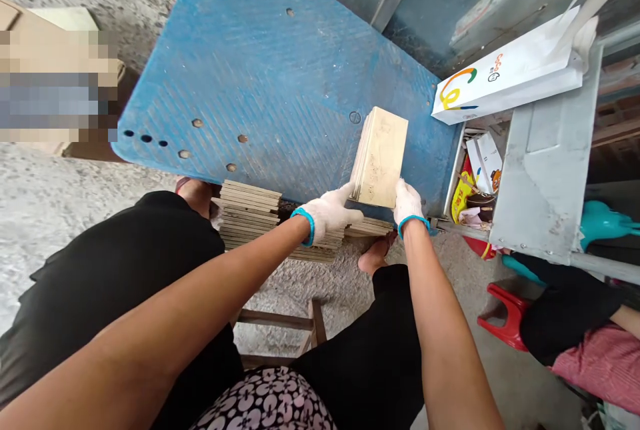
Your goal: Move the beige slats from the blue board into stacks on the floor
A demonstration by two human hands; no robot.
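Both my hands wear white knit gloves with blue cuffs. My left hand [326, 215] grips the near left edge of a small stack of thin pale wooden boards [381, 153], and my right hand [409, 203] grips its near right edge. The stack rests on the near right part of a blue platform [260, 77]. Below the platform's near edge, between my knees, lies a larger pile of the same thin boards [250, 213] on the floor.
A white paper bag [505, 73] lies on a grey metal bench [545, 170] at the right. A red plastic stool [505, 317] and another person's dark sleeve [565, 303] are at the lower right. I sit on a wooden stool [280, 323] over a concrete floor.
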